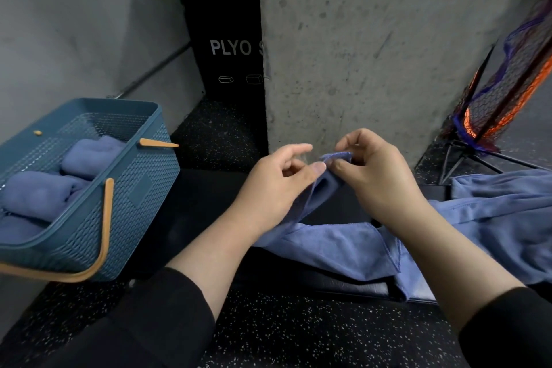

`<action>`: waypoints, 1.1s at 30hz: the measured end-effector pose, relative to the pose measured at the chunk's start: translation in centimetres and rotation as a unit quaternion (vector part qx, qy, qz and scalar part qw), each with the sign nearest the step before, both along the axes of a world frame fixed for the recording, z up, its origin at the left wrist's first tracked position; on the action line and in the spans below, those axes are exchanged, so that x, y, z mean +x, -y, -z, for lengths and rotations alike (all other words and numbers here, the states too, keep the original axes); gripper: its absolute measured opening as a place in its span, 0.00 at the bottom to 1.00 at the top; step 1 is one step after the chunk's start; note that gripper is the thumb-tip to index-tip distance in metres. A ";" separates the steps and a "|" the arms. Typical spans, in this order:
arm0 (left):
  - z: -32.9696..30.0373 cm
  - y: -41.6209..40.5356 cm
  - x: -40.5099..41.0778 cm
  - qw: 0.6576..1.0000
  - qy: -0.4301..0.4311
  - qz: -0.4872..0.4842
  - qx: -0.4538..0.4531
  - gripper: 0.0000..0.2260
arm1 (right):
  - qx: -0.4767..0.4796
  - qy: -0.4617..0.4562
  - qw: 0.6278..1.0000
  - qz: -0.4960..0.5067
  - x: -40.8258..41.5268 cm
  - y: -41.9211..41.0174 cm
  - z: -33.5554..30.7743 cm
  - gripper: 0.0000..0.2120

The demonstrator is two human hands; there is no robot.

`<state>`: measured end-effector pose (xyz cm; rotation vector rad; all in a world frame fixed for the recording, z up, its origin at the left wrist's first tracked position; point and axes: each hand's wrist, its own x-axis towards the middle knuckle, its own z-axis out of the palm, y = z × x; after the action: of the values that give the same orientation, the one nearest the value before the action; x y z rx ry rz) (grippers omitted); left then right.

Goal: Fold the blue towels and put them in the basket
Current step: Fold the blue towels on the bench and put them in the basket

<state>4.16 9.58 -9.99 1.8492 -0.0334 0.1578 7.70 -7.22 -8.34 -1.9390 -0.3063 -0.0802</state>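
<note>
Both hands are raised over a black padded mat [209, 209] that lies on the speckled rubber floor [298, 334], and between them they hold up one corner of a blue towel [337, 245]. The left hand [277, 185] pinches the hem with thumb against curled fingers, the forefinger pointing free; the right hand [373, 176] nips the same corner with its fingertips, the two grips almost touching. The rest of this towel trails down to the mat's near edge, part of it creased under itself, and it runs against more loose blue cloth [501, 212] heaped at the mat's right end. That closeness looks like the chief risk: if the corner is lifted or drawn out, the trailing part may drag the neighbouring cloth along, or the hidden crease may be folded in and give a lopsided bundle. With so little cloth between the fingers, the hem could also slip from one hand as the hands part to find the next corner. The blue plastic basket [143, 188], well to the left beyond the mat's left edge, already holds folded blue towels [41, 191], with room seemingly only at its far end, so a bulky fold may sit proud.
</note>
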 end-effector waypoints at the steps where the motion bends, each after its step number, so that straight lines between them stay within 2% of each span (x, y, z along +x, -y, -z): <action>1: -0.2 0.0 0.0 1.000 0.011 -0.003 0.029 0.07 | 0.006 0.001 1.000 0.006 0.0 0.0 0.0 0.07; 2: -0.3 0.0 -0.1 0.999 0.014 -0.013 0.036 0.04 | 0.017 -0.003 1.000 0.008 -0.1 -0.1 0.0 0.07; 3: -0.6 0.0 -0.2 0.999 0.014 -0.030 0.030 0.07 | 0.035 -0.016 0.999 0.001 -0.3 0.0 0.0 0.06; 7: -1.7 0.0 -0.3 0.993 -0.006 -0.059 -0.104 0.12 | 0.050 -0.071 0.995 -0.051 -0.8 -0.2 0.6 0.02; 11: -1.5 -0.2 -0.9 1.000 -0.008 -0.007 -0.021 0.07 | 0.054 -0.071 0.996 -0.025 -0.9 -0.7 0.7 0.08; 14: -1.2 -0.6 -1.2 1.000 -0.019 0.020 0.005 0.04 | 0.066 -0.082 0.994 -0.018 -1.1 -0.9 0.4 0.14; 17: -1.6 -1.2 -1.4 0.999 -0.011 0.003 0.041 0.05 | 0.119 -0.104 0.987 -0.044 -1.2 -0.9 0.1 0.09; 19: -2.0 -1.3 -1.6 1.000 -0.009 -0.014 -0.003 0.08 | 0.137 -0.116 0.980 -0.084 -1.3 -0.8 0.0 0.04; 22: -2.8 -1.2 -1.7 0.992 -0.014 -0.043 -0.120 0.11 | 0.013 -0.133 0.977 -0.164 -1.8 -1.2 0.4 0.05; 25: -3.5 -1.6 -1.8 0.987 -0.004 -0.073 -0.146 0.12 | -0.108 -0.117 0.973 -0.165 -2.5 -2.1 1.1 0.03; 30: -4.2 -2.5 -2.4 0.992 0.037 -0.089 -0.078 0.09 | -0.113 -0.014 0.992 -0.062 -3.0 -3.2 0.5 0.09; 33: -4.8 -3.1 -3.4 0.996 0.039 -0.070 -0.044 0.05 | -0.102 0.013 0.994 -0.034 -3.6 -3.4 -0.3 0.08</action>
<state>0.75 12.72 -5.21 1.7563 0.0495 0.3243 4.11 -3.78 -8.03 -2.1292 -0.4113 -0.0287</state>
